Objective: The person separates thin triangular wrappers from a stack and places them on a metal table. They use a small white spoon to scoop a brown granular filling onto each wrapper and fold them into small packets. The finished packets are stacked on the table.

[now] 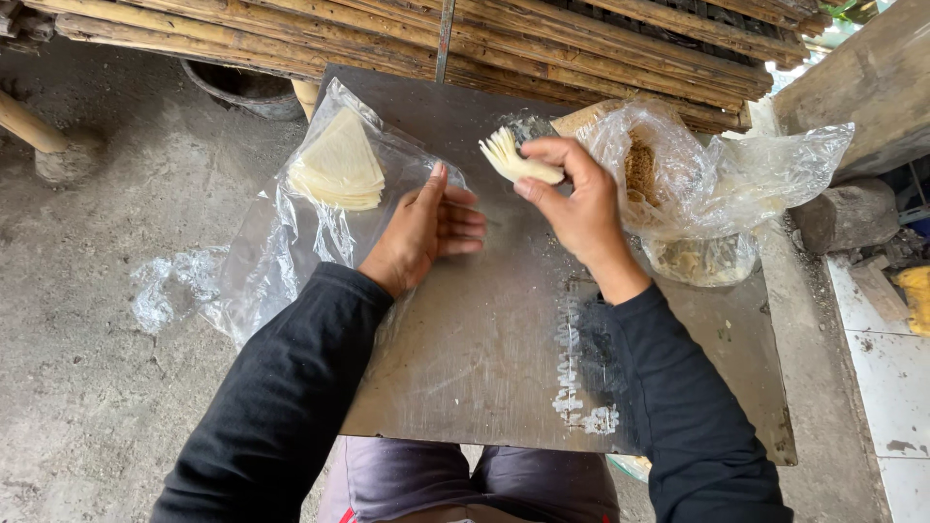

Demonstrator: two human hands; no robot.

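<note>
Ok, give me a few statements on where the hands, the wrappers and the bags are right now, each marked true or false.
1. The right hand pinches a small fanned stack of pale wrappers. True.
2. The left hand holds a knife. False: it is empty, fingers straight, resting on the metal sheet.
3. A larger stack of folded wrappers lies on the clear plastic bag to the left of the left hand. True.
4. The crumpled plastic bag with brown filling sits at the left edge of the sheet. False: it sits at the right, beside the right hand.
5. Both sleeves are white. False: the sleeves are black.
</note>
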